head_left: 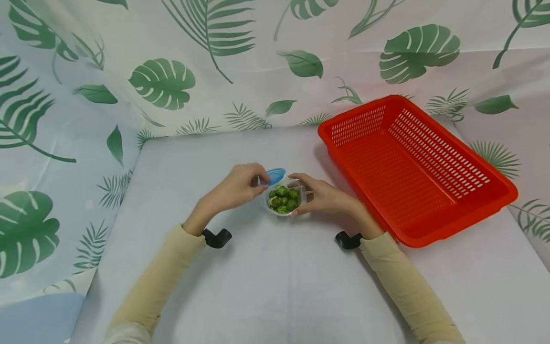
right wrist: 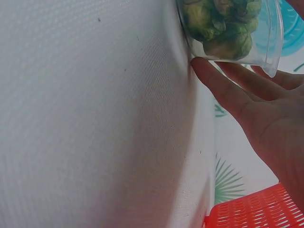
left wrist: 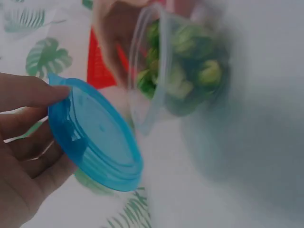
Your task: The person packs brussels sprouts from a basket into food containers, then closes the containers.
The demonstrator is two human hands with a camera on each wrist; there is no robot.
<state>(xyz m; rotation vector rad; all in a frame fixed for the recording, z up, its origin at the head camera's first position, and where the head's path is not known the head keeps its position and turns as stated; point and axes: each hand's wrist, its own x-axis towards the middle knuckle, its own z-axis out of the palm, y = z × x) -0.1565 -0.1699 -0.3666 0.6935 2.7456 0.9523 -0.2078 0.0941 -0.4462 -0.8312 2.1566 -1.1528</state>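
Note:
A clear plastic container (head_left: 281,214) stands on the table, filled with green Brussels sprouts (head_left: 283,198). My right hand (head_left: 326,195) holds it from the right, thumb at the near side and fingers round the far side. In the right wrist view, the fingers (right wrist: 228,88) lie along the container's wall (right wrist: 264,53), low near the table. Just left of the container, my left hand (head_left: 240,187) pinches a translucent blue lid (head_left: 276,176) by its edge. The lid (left wrist: 102,130) is tilted and apart from the container's open rim (left wrist: 164,71) in the left wrist view.
A large red plastic basket (head_left: 397,167) with slotted sides sits at the right, beside my right forearm. A white cloth (head_left: 258,277) covers the table. Leaf-printed sheets (head_left: 258,57) hang behind and at the sides.

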